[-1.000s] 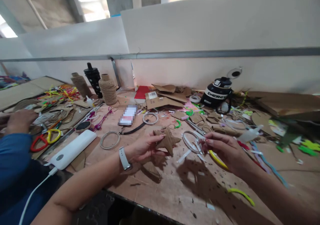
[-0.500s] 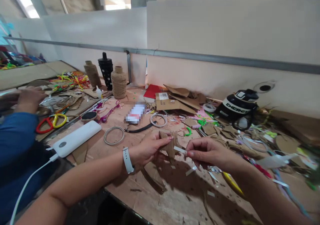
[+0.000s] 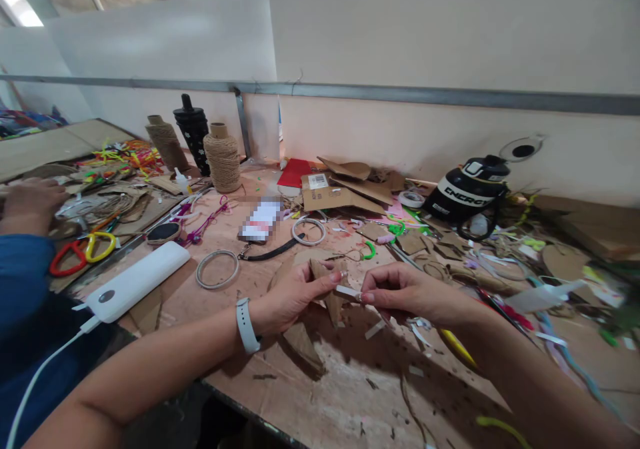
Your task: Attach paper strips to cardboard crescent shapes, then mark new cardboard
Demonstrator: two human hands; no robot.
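Observation:
My left hand point(image 3: 295, 292), with a white watch at the wrist, holds a brown cardboard star point(image 3: 331, 288) just above the worn wooden table point(image 3: 350, 389). My right hand point(image 3: 400, 292) pinches a small white strip point(image 3: 347, 292) against the star's edge, fingertips nearly meeting the left thumb. Yellow-handled scissors point(image 3: 457, 348) lie partly hidden under my right wrist.
A white power bank point(image 3: 133, 288) with cable, rings point(image 3: 217, 268), a phone point(image 3: 260, 220), twine spools point(image 3: 223, 157), a black bottle point(image 3: 467, 192) and cardboard scraps crowd the table. Another person's hand point(image 3: 27, 202) and blue sleeve are at far left, beside red-yellow scissors point(image 3: 83, 252).
My right hand let go of the ring, picked up a white strip and moved left to the star. The star turned edge-on in my left hand. The camera tilted down.

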